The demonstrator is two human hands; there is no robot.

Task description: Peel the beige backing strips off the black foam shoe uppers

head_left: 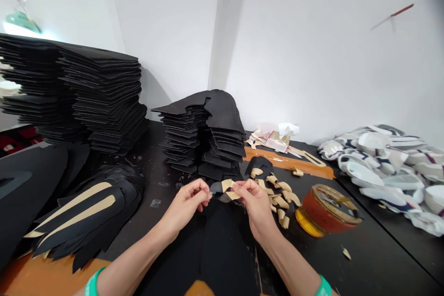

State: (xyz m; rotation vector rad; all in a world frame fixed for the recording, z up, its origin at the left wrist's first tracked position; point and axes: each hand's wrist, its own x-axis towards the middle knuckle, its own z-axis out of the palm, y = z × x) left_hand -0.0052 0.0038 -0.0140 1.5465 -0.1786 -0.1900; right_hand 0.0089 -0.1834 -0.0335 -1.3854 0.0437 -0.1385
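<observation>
My left hand (193,200) is closed in a pinch at the edge of a small dark piece (217,187) of sheet material; the grip itself is partly hidden by the fingers. A curled tan backing paper (228,184) is pinched between the thumb and fingers of my right hand (255,200), right beside the dark piece. Below both hands lie long black cut pieces (222,249). Just beyond them stands a stack of black shaped sheets (222,120). Several curled tan paper scraps (280,201) are scattered right of my right hand.
A round container with amber contents (326,210) stands at the right, near a pile of white shoe uppers (391,162). Tall black stacks (100,92) rise at the left. Black strips with tan faces (90,208) lie in front of them. Orange sheeting (277,159) crosses the black table (367,259).
</observation>
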